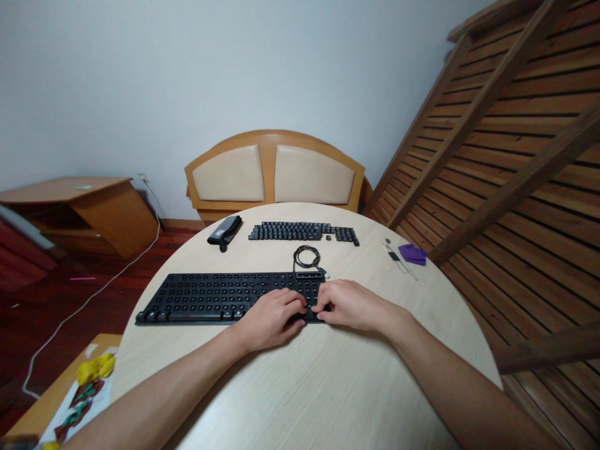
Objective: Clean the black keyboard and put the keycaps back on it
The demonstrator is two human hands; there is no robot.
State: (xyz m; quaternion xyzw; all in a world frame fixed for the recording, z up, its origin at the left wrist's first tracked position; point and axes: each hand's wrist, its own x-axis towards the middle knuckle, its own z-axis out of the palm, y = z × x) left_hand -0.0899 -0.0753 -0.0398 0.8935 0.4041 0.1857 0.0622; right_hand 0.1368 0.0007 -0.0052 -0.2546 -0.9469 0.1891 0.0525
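Left hand: your left hand point(272, 319) lies palm down on the right end of the keyboard point(210, 297), fingers curled in, tips meeting the other hand's.
Right hand: your right hand point(351, 305) is palm down just beside it, fingers bent onto the keyboard's right edge.
Grip: both hands' fingertips are bunched together over one spot; can't tell whether anything is pinched between them.
Keyboard: black and long, lying flat across the middle of the round table point(328, 387), near you. Its left two thirds are uncovered and no caps show on that part.
Keycaps: the keycaps point(300, 232) are laid in tidy rows farther back, well apart from the keyboard.
Cable: the black cable point(307, 256) is coiled between the keycaps and the keyboard, just behind your hands.
Pouch: the dark pouch point(225, 230) sits left of the keycaps.
Right side: a purple cloth point(413, 253) with a thin tool point(398, 257) beside it.
Behind: a padded headboard point(274, 172) stands against the wall, and a slatted wooden frame point(506, 156) leans at the right.
Floor: a white cord point(94, 294) trails at the left.
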